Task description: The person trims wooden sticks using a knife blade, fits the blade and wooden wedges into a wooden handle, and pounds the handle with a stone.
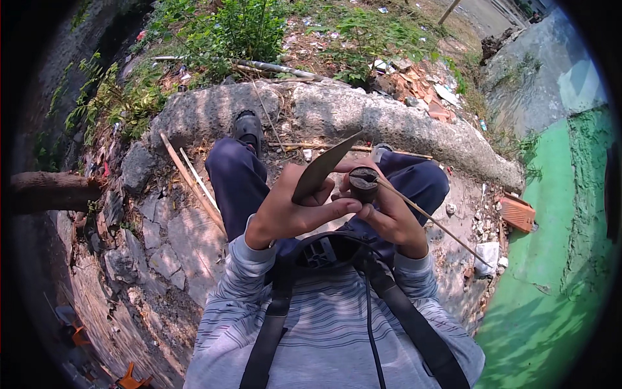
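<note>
Blade (324, 170) and dark block (363, 188) crowding our grip

We are holding the dark block up in front of us, its notched top facing us. Our right hand (392, 217) is clasping it, fingers curled around; our left hand (285, 207) is pinching the blade between thumb and fingers, thumb reaching the block's lower edge. If the block is rolling or our pinch is loosening, the blade could be slipping into our bare right fingers. The top is showing a dark hollow, contents unclear. A thin stick (440, 228) is slanting rightward; a knock could be jolting us. What looks like a black pouch (326, 253) is hanging at our waist, its contents unreadable.
</note>
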The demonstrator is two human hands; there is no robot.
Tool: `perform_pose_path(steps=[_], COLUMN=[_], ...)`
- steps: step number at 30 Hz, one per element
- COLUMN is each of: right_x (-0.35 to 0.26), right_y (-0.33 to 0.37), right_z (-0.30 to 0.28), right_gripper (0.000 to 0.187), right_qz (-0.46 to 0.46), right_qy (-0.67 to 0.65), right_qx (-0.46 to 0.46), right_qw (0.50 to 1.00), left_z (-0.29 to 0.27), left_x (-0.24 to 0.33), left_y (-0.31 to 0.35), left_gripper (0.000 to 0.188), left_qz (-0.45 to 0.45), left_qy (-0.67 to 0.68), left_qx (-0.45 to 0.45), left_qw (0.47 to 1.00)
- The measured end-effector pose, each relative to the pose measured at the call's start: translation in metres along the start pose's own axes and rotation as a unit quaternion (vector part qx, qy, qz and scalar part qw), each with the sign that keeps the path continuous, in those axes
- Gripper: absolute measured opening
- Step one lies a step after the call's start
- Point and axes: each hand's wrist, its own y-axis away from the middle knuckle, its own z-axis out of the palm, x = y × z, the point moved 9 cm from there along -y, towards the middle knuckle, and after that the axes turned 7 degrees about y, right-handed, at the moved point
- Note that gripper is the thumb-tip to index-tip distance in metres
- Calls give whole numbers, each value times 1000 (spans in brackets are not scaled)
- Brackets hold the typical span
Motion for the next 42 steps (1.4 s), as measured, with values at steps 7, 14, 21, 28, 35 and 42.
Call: perform_pose_path(steps=[7, 14, 21, 28, 35, 42], right_x=[-16, -23, -34, -52, -55, -60], right_y=[-4, 9, 35, 37, 39, 44], right_z=[4, -17, -47, -67, -74, -80], right_gripper=[56, 68, 35, 38, 33, 33], right_qz=[-56, -119, -166, -197, -218, -222], right_qy=[78, -54, -39, -95, -215, -262], right_qx=[6, 141, 280, 334, 291, 244], right_qw=[995, 981, 945, 917, 906, 907], left_z=[-1, -6, 2, 3, 2, -14], left_x=[-23, 0, 18, 11, 9, -15], left_y=[7, 13, 10, 11, 11, 21], left_gripper=[52, 43, 43, 44, 45, 47], left_qz=[57, 91, 61, 104, 106, 54], left_qy=[38, 78, -86, -91, -64, -19], left_qx=[47, 87, 22, 34, 36, 62], left_qw=[997, 989, 994, 990, 992, 996])
